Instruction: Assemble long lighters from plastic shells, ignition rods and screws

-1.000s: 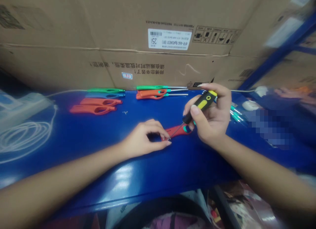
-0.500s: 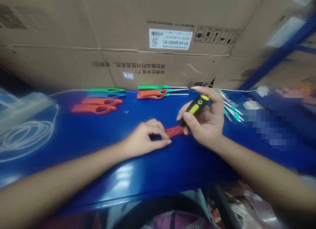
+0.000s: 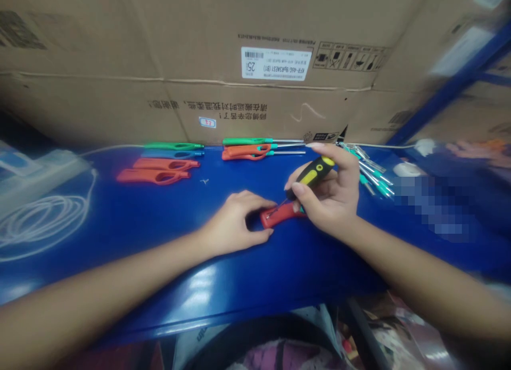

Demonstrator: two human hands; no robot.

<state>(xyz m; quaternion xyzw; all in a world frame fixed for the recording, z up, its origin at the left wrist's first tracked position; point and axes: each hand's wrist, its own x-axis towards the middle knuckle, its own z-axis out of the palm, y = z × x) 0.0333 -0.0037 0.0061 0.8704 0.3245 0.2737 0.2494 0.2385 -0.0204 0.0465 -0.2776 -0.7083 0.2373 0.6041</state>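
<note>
The fingers of the right hand [image 3: 339,194] are closed round the black-and-yellow grip of a screwdriver [image 3: 309,177], forefinger extended over its top end. The tool is tilted, its thin shaft running down and leftward to the left end of a red handle [image 3: 282,214]. A small shiny spot shows at that end, too small to identify. The red handle lies on the blue table [image 3: 223,290] between the two hands, its right end partly hidden by the right hand.

The thumb and forefinger of the left hand [image 3: 233,221] are parted, one on each side of the red handle's left end; whether they grip it cannot be told.

Beyond the left hand are two orange-red handles [image 3: 139,175], a blue handle [image 3: 167,154] and a green handle [image 3: 171,146], side by side. To their right lie green and orange-red pieces with metal rods [image 3: 287,153]. Further metal rods with turquoise collars [image 3: 377,181] lie past the right hand. A coiled white cable [image 3: 51,226] is at far left. A cardboard box [image 3: 159,40] stands behind.
</note>
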